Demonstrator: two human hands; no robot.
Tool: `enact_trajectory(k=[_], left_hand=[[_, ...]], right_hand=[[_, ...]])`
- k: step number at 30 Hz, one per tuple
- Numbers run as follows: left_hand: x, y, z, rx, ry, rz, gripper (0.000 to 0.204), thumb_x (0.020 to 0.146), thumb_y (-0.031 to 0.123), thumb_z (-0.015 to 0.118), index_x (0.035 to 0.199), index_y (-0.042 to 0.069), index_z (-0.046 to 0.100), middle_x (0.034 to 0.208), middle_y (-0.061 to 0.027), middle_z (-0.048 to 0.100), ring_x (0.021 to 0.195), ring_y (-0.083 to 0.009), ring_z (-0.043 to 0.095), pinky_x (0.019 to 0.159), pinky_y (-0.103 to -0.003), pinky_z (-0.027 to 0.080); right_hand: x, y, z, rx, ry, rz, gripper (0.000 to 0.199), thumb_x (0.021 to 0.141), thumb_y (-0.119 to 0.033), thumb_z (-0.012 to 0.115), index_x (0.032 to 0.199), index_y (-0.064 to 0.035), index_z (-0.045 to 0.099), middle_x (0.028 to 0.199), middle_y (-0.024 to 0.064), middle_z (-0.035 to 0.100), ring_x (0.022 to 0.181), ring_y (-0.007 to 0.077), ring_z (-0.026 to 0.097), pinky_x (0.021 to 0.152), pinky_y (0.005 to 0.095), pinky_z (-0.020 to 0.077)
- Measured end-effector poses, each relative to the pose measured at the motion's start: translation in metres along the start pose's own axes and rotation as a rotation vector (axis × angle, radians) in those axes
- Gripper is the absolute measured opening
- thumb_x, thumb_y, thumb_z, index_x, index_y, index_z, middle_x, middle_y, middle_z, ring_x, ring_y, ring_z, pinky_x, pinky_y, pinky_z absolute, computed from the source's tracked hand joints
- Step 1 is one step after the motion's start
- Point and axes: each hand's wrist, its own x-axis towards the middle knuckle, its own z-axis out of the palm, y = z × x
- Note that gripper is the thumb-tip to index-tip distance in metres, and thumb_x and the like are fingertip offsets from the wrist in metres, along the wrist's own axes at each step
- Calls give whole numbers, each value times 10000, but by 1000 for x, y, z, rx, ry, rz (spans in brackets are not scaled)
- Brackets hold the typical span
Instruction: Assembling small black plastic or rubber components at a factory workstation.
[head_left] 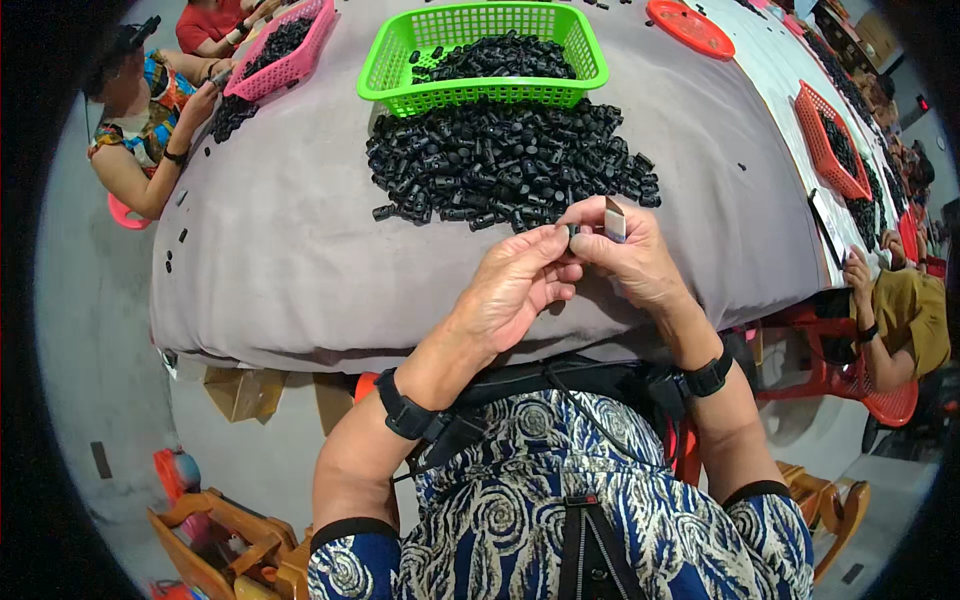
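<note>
1. A small black part (573, 230) is held up between the two hands, just above the near edge of the grey cloth (300, 270) and just short of the pile (490, 160).
2. The part is pinched at the tips of the left hand (520, 280): thumb and forefinger are closed on it, and the other fingers are curled loosely beneath, apparently holding nothing.
3. By the right hand (632, 255), a pale strip (615, 222) with a brown edge is gripped between thumb and forefinger. It is stood nearly upright, with its top end clear of the fingers.
4. The key relation is between strip and part: the part lies just left of the strip, between the opposed fingertips. The right thumb is pointed at it from the right, and the left fingertips are set against it from the left. Neither hand is clearly nearer.
5. The part's long axis cannot be told, since most of it is covered by the fingers. Whether it is also pressed by the right thumb cannot be made out.
6. The pile is spread directly beyond the fingertips and mostly to their left. Behind it, the green basket (480, 99) is set with its long side across the view, partly filled with similar black pieces (510, 58).
</note>
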Motion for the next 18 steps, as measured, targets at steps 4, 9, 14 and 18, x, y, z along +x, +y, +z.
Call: enact_trajectory(k=[4,9,14,18], left_hand=[[3,-2,-3,-44,-15,-15,174,904,206,530,977,51,554,828,-17,569,721,-100,534,608,-236,451],[2,-2,-2,-64,-2,-49,162,898,210,540,957,60,548,792,-9,556,707,-92,518,611,-235,446],[4,-4,-4,-100,-54,-86,161,897,214,542,952,62,549,783,-3,551,707,-89,513,610,-232,443],[2,-3,-1,-154,-70,-88,167,895,218,545,960,63,550,807,0,551,707,-90,514,618,-228,450]], right_hand=[[0,4,-1,82,35,77,118,841,-79,594,932,-4,599,795,16,612,662,61,559,599,207,470],[1,10,-9,25,57,96,114,856,-127,589,904,-28,619,745,-18,588,572,22,478,496,164,370],[0,12,-7,145,96,95,150,871,-185,578,887,-43,626,701,-38,575,542,1,427,467,151,306],[0,8,-6,181,71,112,148,874,-181,571,900,-44,621,722,-27,585,581,7,474,483,150,338]])
